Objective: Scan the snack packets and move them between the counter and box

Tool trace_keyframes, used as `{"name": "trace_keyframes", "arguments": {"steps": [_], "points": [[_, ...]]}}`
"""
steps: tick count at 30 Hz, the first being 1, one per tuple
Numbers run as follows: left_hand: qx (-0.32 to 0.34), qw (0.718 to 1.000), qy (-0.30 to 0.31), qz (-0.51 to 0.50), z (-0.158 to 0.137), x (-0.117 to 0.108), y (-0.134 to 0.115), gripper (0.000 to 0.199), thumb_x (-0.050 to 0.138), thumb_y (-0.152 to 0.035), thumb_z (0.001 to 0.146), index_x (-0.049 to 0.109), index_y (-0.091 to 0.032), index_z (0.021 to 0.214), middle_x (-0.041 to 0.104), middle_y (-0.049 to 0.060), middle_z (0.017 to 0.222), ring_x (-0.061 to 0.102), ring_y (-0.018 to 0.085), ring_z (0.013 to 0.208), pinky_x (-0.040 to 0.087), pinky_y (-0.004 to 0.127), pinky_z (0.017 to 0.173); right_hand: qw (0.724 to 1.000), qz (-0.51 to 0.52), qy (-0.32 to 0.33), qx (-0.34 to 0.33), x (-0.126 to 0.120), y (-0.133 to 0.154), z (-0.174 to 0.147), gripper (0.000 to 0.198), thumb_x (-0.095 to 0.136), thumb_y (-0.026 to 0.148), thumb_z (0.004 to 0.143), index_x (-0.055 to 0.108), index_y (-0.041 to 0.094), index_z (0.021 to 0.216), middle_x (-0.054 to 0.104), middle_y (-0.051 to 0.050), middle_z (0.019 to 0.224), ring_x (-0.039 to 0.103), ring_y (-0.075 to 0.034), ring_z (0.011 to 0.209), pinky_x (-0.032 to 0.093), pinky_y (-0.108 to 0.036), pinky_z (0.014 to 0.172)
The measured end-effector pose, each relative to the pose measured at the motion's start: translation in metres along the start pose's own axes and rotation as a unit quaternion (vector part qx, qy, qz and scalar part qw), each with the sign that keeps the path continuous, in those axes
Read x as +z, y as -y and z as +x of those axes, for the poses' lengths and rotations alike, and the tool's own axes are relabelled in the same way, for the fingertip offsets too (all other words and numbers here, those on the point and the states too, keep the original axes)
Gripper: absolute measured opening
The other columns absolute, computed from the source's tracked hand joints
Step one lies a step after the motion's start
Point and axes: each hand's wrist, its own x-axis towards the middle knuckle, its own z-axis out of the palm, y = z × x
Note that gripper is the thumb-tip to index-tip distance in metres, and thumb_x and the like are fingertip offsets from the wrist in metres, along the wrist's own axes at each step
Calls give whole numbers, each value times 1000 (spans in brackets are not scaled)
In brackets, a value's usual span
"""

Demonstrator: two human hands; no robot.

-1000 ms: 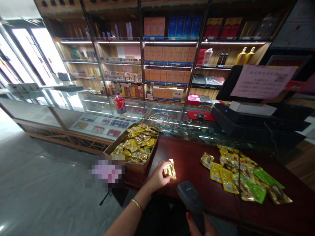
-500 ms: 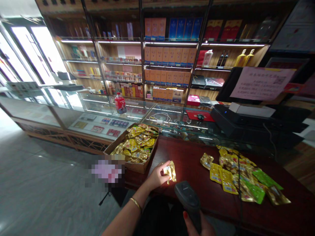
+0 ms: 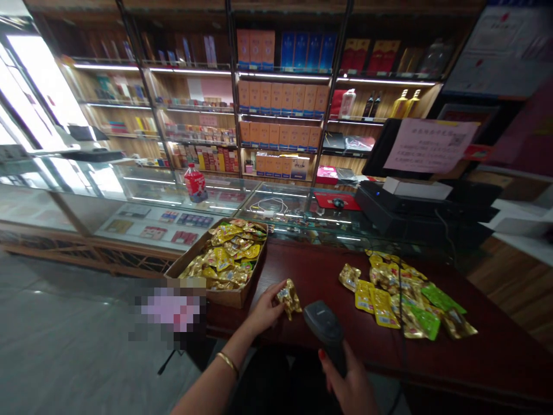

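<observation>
Between the fingers of my left hand (image 3: pixel 264 311) is a gold foil snack packet (image 3: pixel 290 300), held up over the dark red wooden counter (image 3: pixel 315 271). My right hand (image 3: pixel 345 377) is wrapped round the handle of a black barcode scanner (image 3: pixel 324 328), its head pointing toward that packet. To the left, a cardboard box (image 3: pixel 235 298) is full of gold and yellow packets (image 3: pixel 222 256). A loose pile of gold, yellow and green packets (image 3: pixel 401 288) lies on the counter at the right.
A glass display case (image 3: pixel 224 199) runs behind the counter, with a red jug (image 3: pixel 196 183) standing on it. At the right back is a monitor (image 3: pixel 380 147) bearing a pink sheet. The scanner's black cable (image 3: pixel 401 311) hangs in front of the pile. Shelves of boxed goods (image 3: pixel 276 98) line the wall.
The view has turned to the right. The bright scanner light on the gold packet is gone, and the packet is turned slightly in my left hand. Both hands keep their hold.
</observation>
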Motion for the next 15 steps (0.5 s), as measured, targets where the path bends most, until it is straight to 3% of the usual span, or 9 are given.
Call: {"name": "trace_keyframes", "arguments": {"steps": [2,5,8,11,15], "points": [[-48,999,13,-6,8,9,3,69,76,-21,75,61,-20,143,73,6,101,70,18,77,59,33,77,999,37,32,-18,-12,-4,20,61,62,79,80,69,19,86,62,1,53,59,-17,47,48,-27,52],[-111,992,62,-25,31,36,5,74,73,-19,76,55,-15,148,69,-1,75,60,11,53,52,24,56,992,89,77,-34,-28,-16,45,60,66,78,79,67,18,76,67,-3,63,62,-18,52,50,-28,56],[-148,980,110,-73,67,78,3,71,72,-11,71,60,-15,141,68,-4,73,60,10,54,50,20,55,986,137,92,-26,-35,-33,57,60,67,77,78,65,18,74,67,-4,62,62,-17,49,48,-28,53],[-155,970,154,-111,105,126,0,63,77,-5,61,70,-15,123,73,-2,81,65,12,66,54,21,63,982,172,73,-10,-34,-47,57,59,69,76,77,64,18,70,63,-2,56,58,-16,45,45,-26,48],[-162,956,206,-129,140,183,-2,74,84,-2,50,69,-19,121,76,0,93,70,16,76,59,26,70,979,200,27,-4,-27,-61,54,58,72,75,74,66,18,67,61,-1,52,55,-14,44,44,-25,47]]}}
